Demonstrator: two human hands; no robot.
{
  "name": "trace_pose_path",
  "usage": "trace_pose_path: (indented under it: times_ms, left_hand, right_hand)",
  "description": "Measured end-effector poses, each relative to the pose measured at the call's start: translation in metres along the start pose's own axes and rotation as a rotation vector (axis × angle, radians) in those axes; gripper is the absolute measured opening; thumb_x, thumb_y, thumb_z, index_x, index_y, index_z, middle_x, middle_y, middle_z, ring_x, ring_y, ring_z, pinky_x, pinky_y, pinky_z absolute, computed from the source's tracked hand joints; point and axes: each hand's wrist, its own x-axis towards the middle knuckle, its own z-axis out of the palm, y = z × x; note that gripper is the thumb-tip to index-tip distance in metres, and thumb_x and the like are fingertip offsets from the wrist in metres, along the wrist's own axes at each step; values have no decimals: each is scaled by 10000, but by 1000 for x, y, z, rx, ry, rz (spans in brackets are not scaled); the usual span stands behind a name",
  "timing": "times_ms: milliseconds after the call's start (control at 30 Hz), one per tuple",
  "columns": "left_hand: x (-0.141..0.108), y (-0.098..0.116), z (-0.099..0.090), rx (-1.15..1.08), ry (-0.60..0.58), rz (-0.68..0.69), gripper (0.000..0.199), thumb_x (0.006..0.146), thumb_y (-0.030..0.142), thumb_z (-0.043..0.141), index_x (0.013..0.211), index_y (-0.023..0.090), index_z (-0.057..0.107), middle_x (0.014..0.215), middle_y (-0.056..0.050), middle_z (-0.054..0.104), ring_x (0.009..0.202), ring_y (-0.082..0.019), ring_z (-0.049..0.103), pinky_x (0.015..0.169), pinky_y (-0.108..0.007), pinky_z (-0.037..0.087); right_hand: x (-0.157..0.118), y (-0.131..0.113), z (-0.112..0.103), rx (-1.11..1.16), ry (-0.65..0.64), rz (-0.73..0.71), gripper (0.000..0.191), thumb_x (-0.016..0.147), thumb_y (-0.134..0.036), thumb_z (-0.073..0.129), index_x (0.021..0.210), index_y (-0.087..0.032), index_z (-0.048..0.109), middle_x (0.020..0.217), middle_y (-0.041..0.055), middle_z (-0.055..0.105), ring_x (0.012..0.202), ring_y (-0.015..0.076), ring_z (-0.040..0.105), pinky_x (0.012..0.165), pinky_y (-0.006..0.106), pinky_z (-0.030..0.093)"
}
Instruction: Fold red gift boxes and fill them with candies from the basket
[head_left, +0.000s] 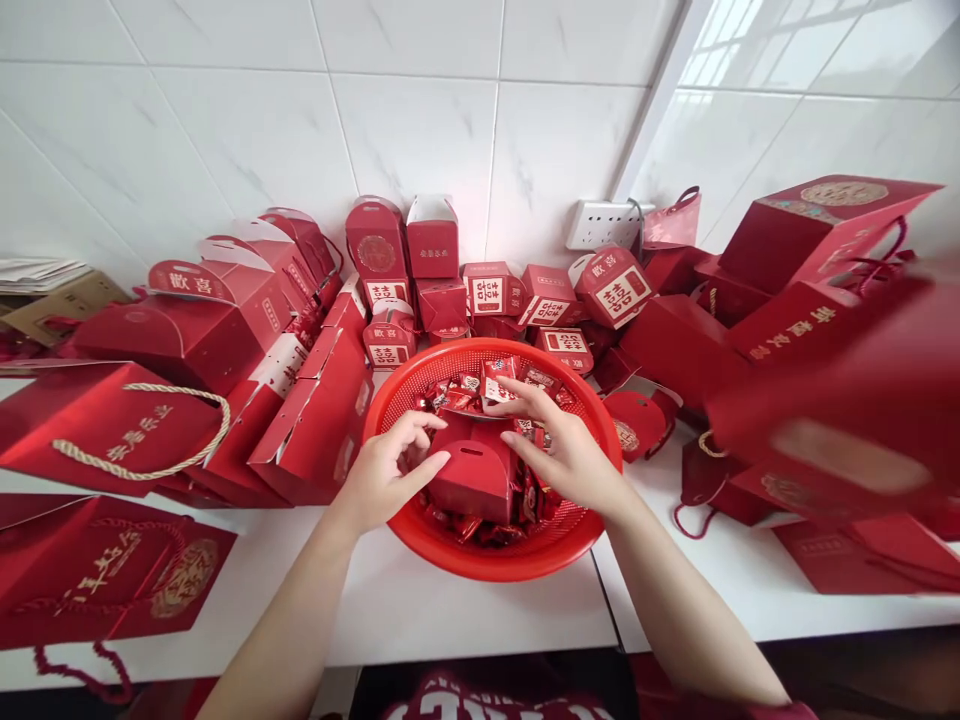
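A red plastic basket (502,570) holds many small red-wrapped pieces (469,528). On top of them, near the middle, rests a red box (471,470) with a slotted flap. My left hand (394,462) is at the box's left side, thumb and fingers apart, with nothing visible between them. At its upper right side is my right hand (559,445), fingers spread over the box edge, holding nothing. A small red-and-white box (499,382) lies just beyond the right fingertips, at the back of the basket.
Red gift boxes (435,250) stand along the tiled wall behind the basket. Larger red boxes with rope handles (120,420) crowd the left. More red boxes (825,240) are piled on the right, beside a white power strip (607,225). The white table's (480,620) front edge is near me.
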Motion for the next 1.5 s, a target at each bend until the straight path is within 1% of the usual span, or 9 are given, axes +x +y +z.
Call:
trace_pose_path:
  times_ms: [167,400,600,733,867,1033,1167,1367,1500]
  left_hand:
    - [-1,5,2,156,155,145,336,955,299,590,1284,261,533,1205,-45,581,1120,-175,593,929,-298,519]
    - [-10,31,10,570,-97,290,536,1022,408,439,1517,208,388,1611,-70,343,1483,-224,320,1233,-401,278]
    - [-15,46,37,749,-9,56,950,832,762,514,1533,137,375,1594,-189,332,1445,-434,342,1109,-601,394]
    - [-15,57,43,735,-20,-98,823,838,668,571,1511,215,431,1604,-190,312,1200,-436,612,894,-536,556]
    - [-14,58,39,666,17,-85,747,856,519,589,1523,240,402,1599,-146,337,1308,-402,536,898,-482,569]
    - [-8,48,11,478,118,-75,632,889,442,577,1486,290,436,1522,-59,465,1358,-289,499,1106,-420,450]
    - [10,49,-31,449,349,-106,590,904,465,561,1458,279,485,1458,-59,520,1329,-275,518,1153,-430,391]
    - [68,63,-85,514,868,-332,656,880,501,581,1468,223,489,1447,-140,506,1360,-330,476,1179,-481,335]
    - [107,55,-103,491,859,-427,686,865,532,587,1463,212,492,1439,-162,500,1354,-364,470,1162,-514,342]
  right_hand:
    - [-5,-3,-4,-79,-113,-132,295,1030,-259,433,1225,-263,654,1276,46,680,1293,223,559,1118,455,447]
    - [-10,-3,-1,-108,-107,-124,277,1020,-277,483,1239,-240,650,1293,61,666,1311,215,534,1127,443,442]
    - [-13,-2,5,-191,-73,-145,273,1021,-246,460,1199,-227,666,1246,88,681,1276,239,563,1090,482,483]
    - [-16,-2,7,-230,-74,-152,276,1021,-254,458,1197,-218,668,1237,94,684,1287,248,554,1086,476,490]
    - [-20,-5,1,-215,-62,-145,270,1015,-265,478,1222,-243,649,1301,90,648,1271,248,569,1078,471,491]
    - [-30,2,-17,-156,187,-125,219,995,-246,518,1158,-280,660,1324,74,623,1236,246,590,1043,458,499]
    - [-33,19,-26,-135,324,-92,188,990,-243,523,1098,-282,672,1212,65,679,1188,242,617,1012,453,506]
    - [-37,40,-29,-127,356,-36,165,987,-274,528,1067,-273,673,1152,60,704,1144,248,640,1001,454,507]
    - [-31,35,-38,-147,268,-37,178,992,-288,516,1099,-270,657,1143,63,700,1106,241,652,969,430,527]
